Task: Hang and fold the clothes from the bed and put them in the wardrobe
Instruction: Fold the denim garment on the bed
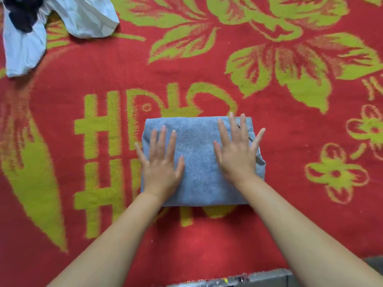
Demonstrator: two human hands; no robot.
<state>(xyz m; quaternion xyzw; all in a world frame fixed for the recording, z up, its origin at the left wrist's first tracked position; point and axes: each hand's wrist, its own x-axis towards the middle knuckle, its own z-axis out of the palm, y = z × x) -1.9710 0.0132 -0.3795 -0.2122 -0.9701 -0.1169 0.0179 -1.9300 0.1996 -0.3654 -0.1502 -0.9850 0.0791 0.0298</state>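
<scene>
Fingers (163,137) on both hands lie straight and spread, palms down, gripping nothing, just pressing flat on the folded denim.

Biggest first: red bedspread (207,65) w/ yellow-green flowers and large characters fills nearly the whole view, covering the bed. Grey strip of something shows at 6 o'clock edge, can't tell what.

Next: pale blue-white garment (22,50) w/ a dark patch, crumpled, at 10–11 o'clock corner, well apart from the denim, partly cut off by the frame.

Folded denim piece (199,160), light blue, neat rectangle, sits approx. at centre of the view on the bedspread, over the lower part of the yellow-green characters. Its R side at 3 o'clock shows seams and a bulkier, uneven edge; other sides look straight.

Left hand (160,162) rests on the denim's 9 o'clock part, little finger hanging just off the edge onto the bedspread. Right hand (238,150) rests on the 2–3 o'clock part, fingertips reaching the far edge, little finger out past the R edge. Bare forearms come in from 6 o'clock.
</scene>
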